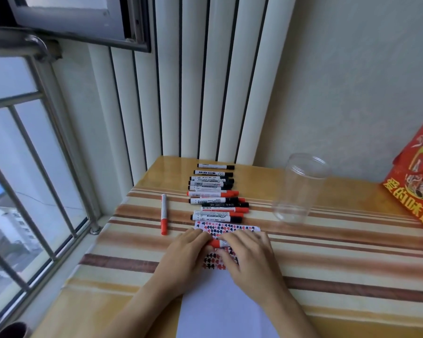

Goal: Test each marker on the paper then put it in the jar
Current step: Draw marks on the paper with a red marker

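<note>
**Both hands on a red marker over the paper**

I hold one red-capped marker (216, 243) crosswise between my two hands, just above the far part of the paper (220, 301). My left hand (183, 252) pinches its red cap end; my right hand (248, 254) curls round the barrel, hiding most of it. The paper lies on the striped bench (340, 259) straight in front of me, its far end covered with small red and black marks (220, 226).

At twelve o'clock from my hands, a row of markers (216, 193) lies side by side across the bench, some with black caps, some with red. At eleven o'clock a single red marker (164, 217) lies apart, cap toward me. The clear jar (298, 189) stands upright at two o'clock, well apart from my hands; I see nothing inside it. A red printed box (415, 189) sits at the bench's right edge.
</note>
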`<action>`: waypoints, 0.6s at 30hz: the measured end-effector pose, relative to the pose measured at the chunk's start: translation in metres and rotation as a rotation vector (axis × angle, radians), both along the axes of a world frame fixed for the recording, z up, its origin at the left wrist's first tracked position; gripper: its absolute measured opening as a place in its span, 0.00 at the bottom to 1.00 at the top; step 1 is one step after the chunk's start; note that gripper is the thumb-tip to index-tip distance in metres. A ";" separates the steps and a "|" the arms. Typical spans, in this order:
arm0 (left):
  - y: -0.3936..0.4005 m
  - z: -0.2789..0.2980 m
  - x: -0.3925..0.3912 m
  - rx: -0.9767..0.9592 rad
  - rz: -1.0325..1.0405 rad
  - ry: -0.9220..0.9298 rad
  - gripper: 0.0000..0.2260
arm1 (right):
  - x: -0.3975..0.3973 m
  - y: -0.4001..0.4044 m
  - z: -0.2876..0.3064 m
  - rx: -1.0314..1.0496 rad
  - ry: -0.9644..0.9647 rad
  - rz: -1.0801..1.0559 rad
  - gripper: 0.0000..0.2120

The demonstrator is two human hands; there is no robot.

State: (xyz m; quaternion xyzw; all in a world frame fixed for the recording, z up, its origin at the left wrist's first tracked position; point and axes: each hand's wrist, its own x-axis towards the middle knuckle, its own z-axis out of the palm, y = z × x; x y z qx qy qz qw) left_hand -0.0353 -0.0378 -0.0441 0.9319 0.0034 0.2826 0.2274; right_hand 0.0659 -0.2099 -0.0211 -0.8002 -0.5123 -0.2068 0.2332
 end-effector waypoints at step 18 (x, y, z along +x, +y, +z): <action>-0.009 0.011 -0.001 0.251 0.070 -0.043 0.04 | 0.001 -0.007 0.000 -0.068 -0.034 0.000 0.16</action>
